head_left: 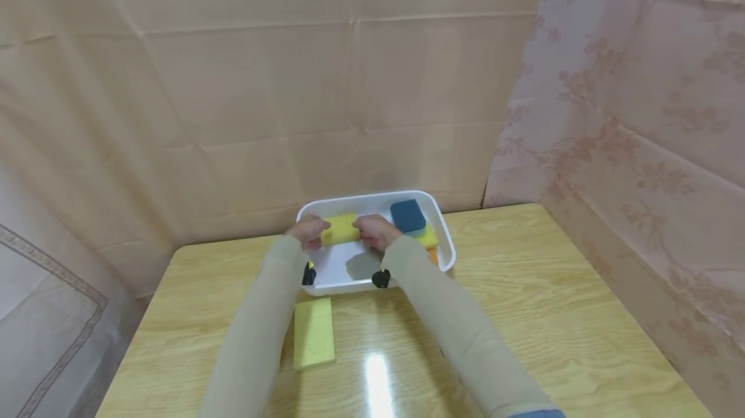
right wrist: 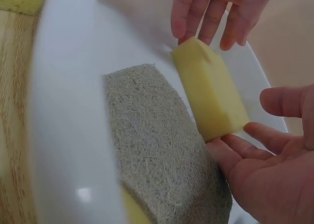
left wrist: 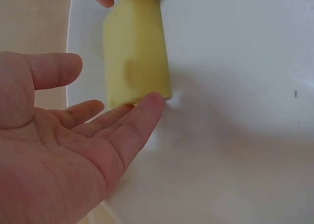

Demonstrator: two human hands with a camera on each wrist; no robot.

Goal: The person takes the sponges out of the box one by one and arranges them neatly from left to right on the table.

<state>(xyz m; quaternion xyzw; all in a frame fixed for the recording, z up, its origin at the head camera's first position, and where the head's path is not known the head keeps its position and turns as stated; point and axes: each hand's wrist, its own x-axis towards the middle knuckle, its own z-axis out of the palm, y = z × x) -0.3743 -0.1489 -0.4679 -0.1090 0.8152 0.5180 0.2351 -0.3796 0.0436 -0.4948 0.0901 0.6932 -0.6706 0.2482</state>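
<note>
A yellow block sponge (head_left: 340, 229) (left wrist: 140, 47) lies in a white plastic tub (head_left: 333, 266), between my two hands. My left hand (head_left: 308, 231) (left wrist: 83, 140) touches one end with extended fingertips, its thumb held apart from the sponge. At the opposite end, my right hand (head_left: 376, 230) (right wrist: 274, 170) has its fingertips against the sponge's lower edge, with the thumb lifted away. Beside the sponge is a grey fibrous scouring pad (right wrist: 152, 136), its yellow underside showing at one edge.
A dark blue sponge (head_left: 409, 214) sits on a yellow one (head_left: 429, 237) at the tub's right end, near an orange piece (head_left: 433, 256) partly hidden by my sleeve. On the wooden table (head_left: 524, 301) before the tub lies a flat pale yellow sponge (head_left: 314, 332). Cloth (head_left: 326, 94) hangs behind.
</note>
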